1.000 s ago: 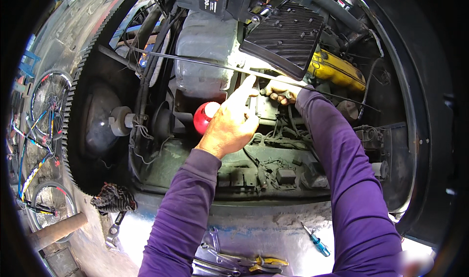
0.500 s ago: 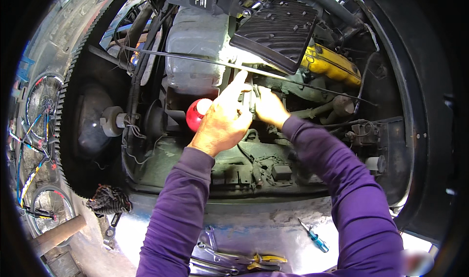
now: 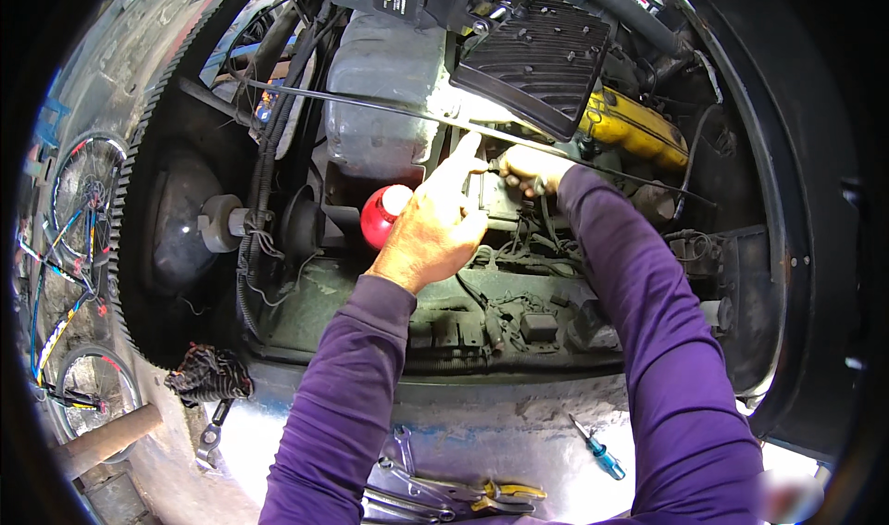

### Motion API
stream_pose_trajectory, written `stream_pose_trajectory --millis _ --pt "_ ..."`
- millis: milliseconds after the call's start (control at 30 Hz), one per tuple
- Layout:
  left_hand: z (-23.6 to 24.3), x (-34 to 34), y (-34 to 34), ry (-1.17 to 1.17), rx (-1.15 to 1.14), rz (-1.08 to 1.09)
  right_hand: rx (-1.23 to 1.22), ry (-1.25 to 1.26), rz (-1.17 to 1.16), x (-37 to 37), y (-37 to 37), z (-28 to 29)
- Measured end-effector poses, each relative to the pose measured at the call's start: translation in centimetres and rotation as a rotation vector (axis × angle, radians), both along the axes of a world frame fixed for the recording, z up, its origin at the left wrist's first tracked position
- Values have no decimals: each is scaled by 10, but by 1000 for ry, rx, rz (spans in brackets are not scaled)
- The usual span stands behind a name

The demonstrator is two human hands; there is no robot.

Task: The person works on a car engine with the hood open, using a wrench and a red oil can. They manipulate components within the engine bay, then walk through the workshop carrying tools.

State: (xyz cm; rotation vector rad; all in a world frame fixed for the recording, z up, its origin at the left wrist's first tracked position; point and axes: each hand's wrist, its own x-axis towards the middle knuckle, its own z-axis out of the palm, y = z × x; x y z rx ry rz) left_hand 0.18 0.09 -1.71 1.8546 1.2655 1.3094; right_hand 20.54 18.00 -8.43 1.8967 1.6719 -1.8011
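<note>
A blue screwdriver (image 3: 606, 462) lies nearer than the red ball (image 3: 374, 221). Just right of the ball, the left hand (image 3: 433, 227) points; I can't tell if it holds something. Farther right, the right hand (image 3: 532, 166) curls around a metal tool (image 3: 541, 186).

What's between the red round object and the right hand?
In the head view, the left hand lies between the red round object and the right hand.

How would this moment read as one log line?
left hand: partly hiding red round object | right hand: curled, grip unclear | nearby: yellow engine part, blue screwdriver
</note>
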Motion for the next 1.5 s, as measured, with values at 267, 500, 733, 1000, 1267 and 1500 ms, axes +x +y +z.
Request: stream_pose_trajectory --millis 267,500,733,1000,1267,1500 --pt "9 -2 -2 -56 -133 11 -49 134 -41 6 13 -14" --pt "11 -5 -5 -77 -241 -45 992 -284 250 -17 -98 -79" --pt "-10 -1 2 61 138 -19 326 162 -7 5 -47 -37" --pt "-3 -3 -1 -102 -223 -38 -210 254 -106 12 8 8" --pt "2 -3 -2 -26 -122 -13 1101 -306 347 -13 -88 -74" --pt "4 -4 -2 -30 -52 -39 630 -282 53 -18 -76 -63"
